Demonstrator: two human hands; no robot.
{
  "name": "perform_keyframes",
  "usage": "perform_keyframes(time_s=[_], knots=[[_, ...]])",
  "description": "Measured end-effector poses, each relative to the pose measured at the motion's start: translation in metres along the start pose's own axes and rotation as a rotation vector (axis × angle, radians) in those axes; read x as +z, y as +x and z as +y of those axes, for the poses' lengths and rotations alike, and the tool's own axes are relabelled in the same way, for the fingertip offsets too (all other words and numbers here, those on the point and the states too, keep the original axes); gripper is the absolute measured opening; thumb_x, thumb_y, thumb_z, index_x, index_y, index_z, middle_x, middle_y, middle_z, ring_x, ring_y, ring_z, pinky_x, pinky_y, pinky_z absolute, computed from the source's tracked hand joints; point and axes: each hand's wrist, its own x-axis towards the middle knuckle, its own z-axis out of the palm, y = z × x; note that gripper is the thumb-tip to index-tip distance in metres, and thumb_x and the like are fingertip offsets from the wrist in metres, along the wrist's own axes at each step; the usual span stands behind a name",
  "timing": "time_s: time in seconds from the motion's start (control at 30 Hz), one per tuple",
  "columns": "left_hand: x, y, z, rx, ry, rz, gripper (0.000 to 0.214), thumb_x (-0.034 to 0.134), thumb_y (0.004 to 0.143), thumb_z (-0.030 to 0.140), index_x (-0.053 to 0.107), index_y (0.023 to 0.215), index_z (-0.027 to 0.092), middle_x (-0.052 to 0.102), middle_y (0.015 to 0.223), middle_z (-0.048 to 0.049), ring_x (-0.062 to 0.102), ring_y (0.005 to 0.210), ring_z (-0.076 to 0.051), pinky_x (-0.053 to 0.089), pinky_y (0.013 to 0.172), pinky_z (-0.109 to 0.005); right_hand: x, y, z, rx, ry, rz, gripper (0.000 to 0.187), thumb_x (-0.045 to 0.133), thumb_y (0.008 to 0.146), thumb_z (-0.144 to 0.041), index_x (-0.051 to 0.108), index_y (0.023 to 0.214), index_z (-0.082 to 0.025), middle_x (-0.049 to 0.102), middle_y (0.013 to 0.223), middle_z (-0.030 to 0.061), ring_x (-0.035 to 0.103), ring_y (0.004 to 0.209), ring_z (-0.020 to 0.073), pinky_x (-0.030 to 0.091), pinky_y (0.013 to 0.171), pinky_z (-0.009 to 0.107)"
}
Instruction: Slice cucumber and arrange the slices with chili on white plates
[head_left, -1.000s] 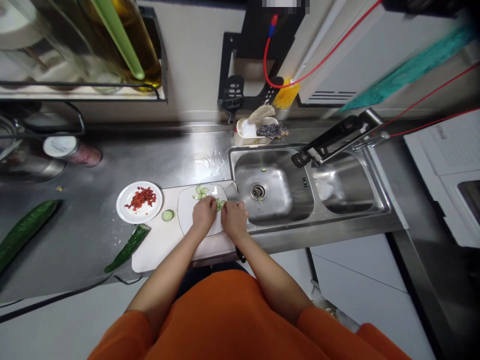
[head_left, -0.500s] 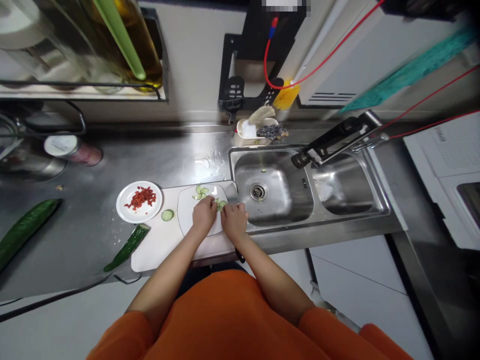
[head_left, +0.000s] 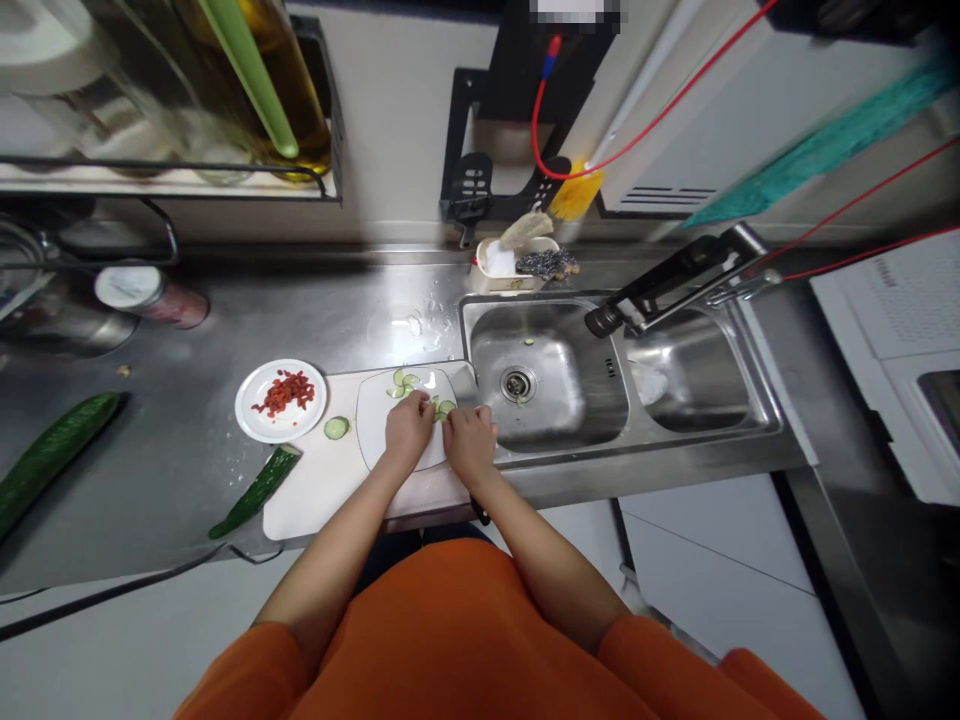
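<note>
My left hand (head_left: 407,428) and my right hand (head_left: 469,443) rest side by side on a white square plate (head_left: 371,430) that lies on a white cutting board (head_left: 315,490). Thin cucumber slices (head_left: 403,384) fan along the plate's far edge. Both hands have their fingers curled together, pinching at cucumber slices (head_left: 442,407) between them. A knife lies under my right hand, its blade (head_left: 465,385) pointing away and its dark handle (head_left: 480,513) toward me. One loose cucumber round (head_left: 337,428) sits on the board left of the plate.
A round plate of chopped red pieces (head_left: 280,400) stands left of the board. A cut cucumber half (head_left: 255,493) lies at the board's left edge, a whole cucumber (head_left: 52,455) farther left. A double steel sink (head_left: 547,375) with a black faucet (head_left: 660,285) is on the right.
</note>
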Motion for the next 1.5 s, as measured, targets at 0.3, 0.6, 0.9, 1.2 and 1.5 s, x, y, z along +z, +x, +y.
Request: perform_keyframes(time_s=[0.3,0.6,0.9,1.2,1.5], knots=[[-0.041,-0.022,-0.022,0.032,-0.028,0.177,0.023,0.049,0.083,0.032,0.064,0.095,0.019,0.068,0.088,-0.0043,0.060,0.074,-0.016,0.044,0.075,-0.027,-0.005,-0.017,0.010,-0.005,0.064,0.029,0.018,0.048,0.090,-0.028,0.065,0.089,-0.021,0.064,0.093,0.0077,0.043,0.099,0.0243,0.028,0.072,0.032],[-0.082,-0.046,-0.105,-0.203,0.263,0.266,0.032,0.048,0.080,0.035,0.065,0.098,0.015,0.067,0.085,-0.0107,0.060,0.081,-0.024,0.043,0.077,-0.033,0.003,-0.035,0.002,-0.120,0.074,0.009,0.018,0.050,0.090,-0.028,0.065,0.084,-0.022,0.066,0.088,0.0037,0.044,0.095,0.0211,0.023,0.067,0.030],[-0.079,-0.040,-0.107,-0.223,0.236,0.287,0.029,0.049,0.078,0.035,0.064,0.095,0.015,0.065,0.087,-0.0117,0.060,0.085,-0.025,0.043,0.080,-0.034,0.005,-0.040,-0.009,-0.164,0.035,-0.022,0.018,0.049,0.091,-0.030,0.064,0.085,-0.022,0.065,0.088,0.0036,0.044,0.097,0.0220,0.024,0.067,0.030],[-0.092,-0.046,-0.100,-0.300,-0.022,0.270,0.016,0.057,0.074,0.036,0.060,0.079,0.021,0.065,0.074,-0.0008,0.059,0.068,-0.015,0.043,0.071,-0.027,0.004,-0.040,-0.013,-0.167,0.135,-0.047,0.014,0.052,0.088,-0.027,0.066,0.087,-0.023,0.065,0.085,0.0028,0.045,0.097,0.0205,0.029,0.072,0.029],[-0.083,-0.043,-0.070,-0.140,-0.569,-0.104,0.036,0.070,0.061,0.047,0.063,0.078,0.016,0.062,0.066,-0.0001,0.051,0.058,-0.009,0.041,0.056,-0.021,0.008,-0.007,-0.031,-0.315,0.495,0.018,0.022,0.058,0.084,-0.024,0.066,0.104,-0.021,0.069,0.098,0.0030,0.056,0.095,0.0154,0.035,0.088,0.029]])
